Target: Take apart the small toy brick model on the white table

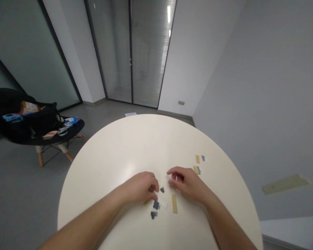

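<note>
Left hand [141, 188] is curled up on the round table [106, 163], can't tell if it's pinching anything; right hand [185, 183] looks loose and empty by a pale scrap [168, 177], with dark bits [155, 205] and a tan strip [174, 203] just below.

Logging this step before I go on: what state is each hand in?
Left hand: curled, fingertips by a small dark piece; cannot tell if it is holding anything.
Right hand: fingers half curled; cannot tell if it is holding anything.

Left hand [140, 188] — right hand [187, 184] — both curled
</note>
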Motion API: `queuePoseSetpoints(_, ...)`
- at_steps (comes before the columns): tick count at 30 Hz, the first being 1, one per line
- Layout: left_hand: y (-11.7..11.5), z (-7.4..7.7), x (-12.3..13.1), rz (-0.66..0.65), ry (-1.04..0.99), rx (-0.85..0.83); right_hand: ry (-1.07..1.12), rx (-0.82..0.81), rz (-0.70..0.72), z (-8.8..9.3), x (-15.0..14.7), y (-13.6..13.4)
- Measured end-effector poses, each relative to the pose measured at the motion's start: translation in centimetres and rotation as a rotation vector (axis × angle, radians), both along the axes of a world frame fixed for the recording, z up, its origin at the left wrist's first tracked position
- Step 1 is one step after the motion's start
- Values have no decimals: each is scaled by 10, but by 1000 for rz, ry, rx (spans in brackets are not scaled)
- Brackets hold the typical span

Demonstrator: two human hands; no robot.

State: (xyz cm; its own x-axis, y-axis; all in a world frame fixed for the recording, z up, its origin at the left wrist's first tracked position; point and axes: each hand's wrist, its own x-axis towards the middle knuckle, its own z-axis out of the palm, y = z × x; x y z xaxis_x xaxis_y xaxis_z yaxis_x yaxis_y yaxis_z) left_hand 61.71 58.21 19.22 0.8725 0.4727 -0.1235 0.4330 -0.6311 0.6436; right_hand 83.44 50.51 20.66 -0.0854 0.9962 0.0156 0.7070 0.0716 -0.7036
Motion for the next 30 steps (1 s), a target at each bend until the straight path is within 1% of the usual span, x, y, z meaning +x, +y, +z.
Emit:
queuePoseSetpoints(4,0,0,0,-10,-9,-4,10,185,-234,-2,30,5)
queuePoseSetpoints(7,-1,0,-1,-8,-8,-7,16,291,-467,-7,65,6)
queuePoseSetpoints(8,-1,1,-2,-5,-5,-9,14,299,-542,-9,78,6)
queuePoseSetpoints(10,-1,4,-3,-10,4,-18,-62,269,-680,-14,104,6)
queuePoseSetpoints(12,-1,7,-3,-35,13,-33,-147,204,-774,-21,126,4)
queuePoseSetpoints(15,0,10,-4,-69,11,-40,-224,109,-820,-32,144,2)
queuePoseSetpoints(20,1,7,-6,-85,18,-37,-204,4,-806,-47,153,2)
queuePoseSetpoints(23,1,6,-6,-93,19,-42,-240,1,-829,-49,155,5)
queuePoseSetpoints(30,0,8,-5,-93,17,-50,-335,-21,-846,-46,154,8)
